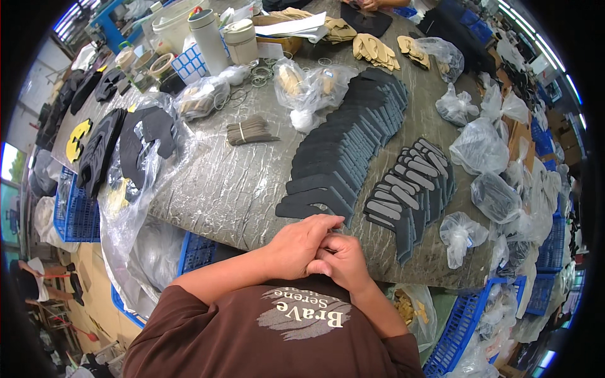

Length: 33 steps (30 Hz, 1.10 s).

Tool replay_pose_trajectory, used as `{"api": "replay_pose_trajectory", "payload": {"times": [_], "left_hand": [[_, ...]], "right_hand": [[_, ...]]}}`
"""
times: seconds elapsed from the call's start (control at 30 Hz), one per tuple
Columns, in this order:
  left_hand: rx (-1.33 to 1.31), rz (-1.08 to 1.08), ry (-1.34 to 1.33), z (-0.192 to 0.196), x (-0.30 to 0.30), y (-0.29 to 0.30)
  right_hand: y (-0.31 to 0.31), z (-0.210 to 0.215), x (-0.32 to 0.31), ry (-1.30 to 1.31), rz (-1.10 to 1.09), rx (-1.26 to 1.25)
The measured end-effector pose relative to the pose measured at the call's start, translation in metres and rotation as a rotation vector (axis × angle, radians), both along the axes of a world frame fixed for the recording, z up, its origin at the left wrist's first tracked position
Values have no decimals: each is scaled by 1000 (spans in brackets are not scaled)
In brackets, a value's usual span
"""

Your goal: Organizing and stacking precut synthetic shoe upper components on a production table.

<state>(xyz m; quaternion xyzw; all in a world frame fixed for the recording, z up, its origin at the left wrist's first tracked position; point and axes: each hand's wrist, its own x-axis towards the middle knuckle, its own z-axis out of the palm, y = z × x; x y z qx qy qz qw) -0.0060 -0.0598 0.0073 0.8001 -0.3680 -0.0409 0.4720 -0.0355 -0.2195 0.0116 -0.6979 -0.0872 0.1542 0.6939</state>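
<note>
My left hand (301, 246) and my right hand (345, 259) meet in front of my chest at the table's near edge. Both have their fingers drawn in against each other, and whatever lies between them is too small or hidden to make out. Just beyond my fingertips begins a long overlapping row of dark grey-black cut pieces (343, 148), curving away to the far side. To its right a shorter fanned stack of dark pieces with light grey stripes (413, 183) lies on the table. A banded bundle of brownish strips (250, 131) rests left of the long row.
The dark table (214, 201) carries tied clear bags (479, 148) on the right and bags of tan pieces (309, 82) farther back. A steel flask (208, 41) stands among tubs. Blue crates (463, 327) flank the table. Someone's hand (372, 4) shows at the far edge.
</note>
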Motion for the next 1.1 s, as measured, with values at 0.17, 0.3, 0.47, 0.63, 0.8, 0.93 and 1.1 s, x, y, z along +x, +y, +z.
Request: {"api": "replay_pose_trajectory", "payload": {"times": [0.17,0.3,0.47,0.63,0.8,0.93,1.1], "left_hand": [[-9,-20,88,-1,0,1],[-50,-45,115,1,1,2],[-52,21,-12,-5,-3,1],[-99,-47,64,-3,-11,4],[-263,-99,213,-4,-18,4],[-544,-59,609,-17,-21,8],[-291,41,98,10,-14,23]], "right_hand": [[2,0,-2,76,-27,6],[5,-10,-6,128,-100,90],[7,-4,-12,53,-99,10],[10,0,-21,82,-122,18],[14,-1,-30,224,-135,93],[11,1,-28,388,-147,496],[14,14,-23,510,-165,483]]}}
